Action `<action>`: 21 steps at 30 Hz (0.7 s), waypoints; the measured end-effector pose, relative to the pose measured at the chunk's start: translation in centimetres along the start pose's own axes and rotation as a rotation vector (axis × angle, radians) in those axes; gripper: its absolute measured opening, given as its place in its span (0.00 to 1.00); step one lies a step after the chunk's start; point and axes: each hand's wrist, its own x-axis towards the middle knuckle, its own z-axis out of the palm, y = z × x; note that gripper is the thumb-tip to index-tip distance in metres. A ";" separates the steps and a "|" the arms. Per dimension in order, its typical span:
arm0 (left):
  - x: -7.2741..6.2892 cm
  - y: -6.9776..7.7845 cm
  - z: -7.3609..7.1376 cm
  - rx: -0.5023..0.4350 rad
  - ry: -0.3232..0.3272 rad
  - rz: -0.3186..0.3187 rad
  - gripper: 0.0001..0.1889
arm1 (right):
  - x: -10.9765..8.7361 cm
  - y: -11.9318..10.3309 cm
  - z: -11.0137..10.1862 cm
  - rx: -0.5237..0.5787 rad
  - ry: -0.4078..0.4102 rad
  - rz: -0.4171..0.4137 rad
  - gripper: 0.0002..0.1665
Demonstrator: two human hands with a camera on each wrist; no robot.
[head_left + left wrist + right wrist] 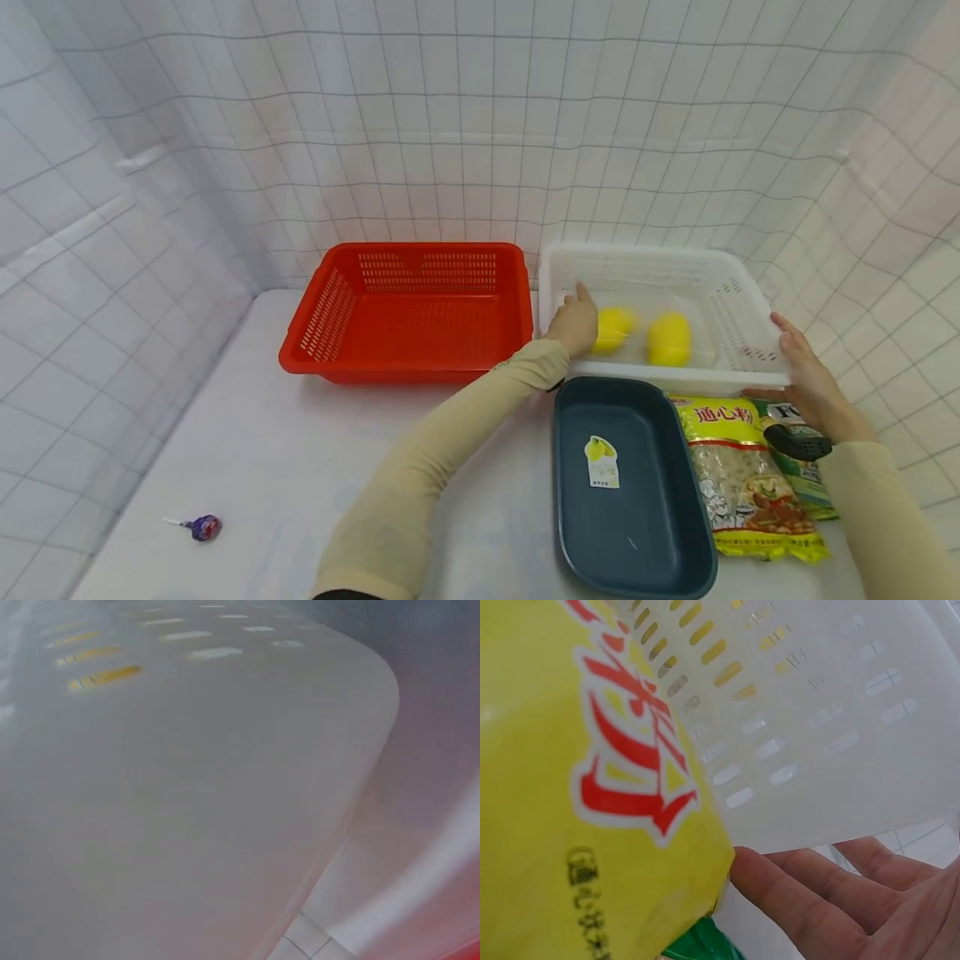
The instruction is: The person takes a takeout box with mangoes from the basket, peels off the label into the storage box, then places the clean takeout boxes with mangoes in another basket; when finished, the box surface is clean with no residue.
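Observation:
A white perforated plastic basket stands at the back right with two yellow lemon-like things, one a rounded yellow thing and the other a yellow thing beside the left hand. My left hand grips the basket's front left corner, one finger reaching over its inside; the left wrist view shows only the basket's outer wall. At the front right corner my right hand holds the rim, fingers fairly straight. Close to those fingers lies a yellow bag of pasta.
Left of the white basket stands a red basket. A dark blue tray with a lemon sticker lies in front, beside the pasta bag and a green packet. A wrapped lollipop lies at the left. Gridded white cloth walls surround the table.

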 end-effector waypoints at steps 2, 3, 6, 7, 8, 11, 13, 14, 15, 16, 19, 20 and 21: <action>0.0 -0.1 0.2 -0.005 0.003 0.000 0.30 | 0.0 0.1 0.1 -0.001 0.012 0.012 0.32; 0.1 -0.1 0.3 -0.012 0.004 0.002 0.31 | 0.1 0.1 0.1 -0.005 0.020 0.017 0.32; 0.2 -0.2 0.3 -0.062 0.005 -0.006 0.31 | 0.1 0.2 0.1 -0.022 0.005 -0.006 0.32; 0.2 -0.2 0.2 -0.095 0.003 -0.015 0.32 | 0.1 0.1 0.2 -0.024 -0.005 -0.019 0.32; 0.1 -0.2 0.1 -0.123 0.005 -0.022 0.32 | 0.1 0.1 0.1 -0.024 -0.015 -0.031 0.32; 0.0 -0.5 -0.1 -0.177 0.027 -0.009 0.34 | 0.2 0.2 0.1 0.023 -0.047 -0.058 0.32; -0.2 -0.7 -0.2 -0.186 0.046 0.036 0.34 | 0.2 0.2 0.0 0.048 -0.050 -0.059 0.32; -0.4 -0.9 -0.3 -0.178 0.058 0.072 0.34 | 0.1 0.2 -0.1 0.066 -0.052 -0.057 0.32; -0.7 -1.1 -0.4 -0.169 0.067 0.110 0.34 | 0.1 0.2 -0.1 0.080 -0.052 -0.055 0.32; -1.1 -1.2 -0.6 -0.159 0.074 0.145 0.34 | 0.1 0.2 -0.2 0.084 -0.057 -0.057 0.32; -2.5 -1.9 -1.2 -0.142 0.087 0.229 0.33 | 0.0 0.3 -0.2 0.089 -0.056 -0.050 0.32; -3.0 -2.2 -1.5 -0.143 0.092 0.251 0.32 | 0.0 0.3 -0.2 0.089 -0.056 -0.047 0.32; -3.6 -2.5 -1.7 -0.151 0.095 0.266 0.30 | 0.0 0.4 -0.2 0.077 -0.057 -0.047 0.32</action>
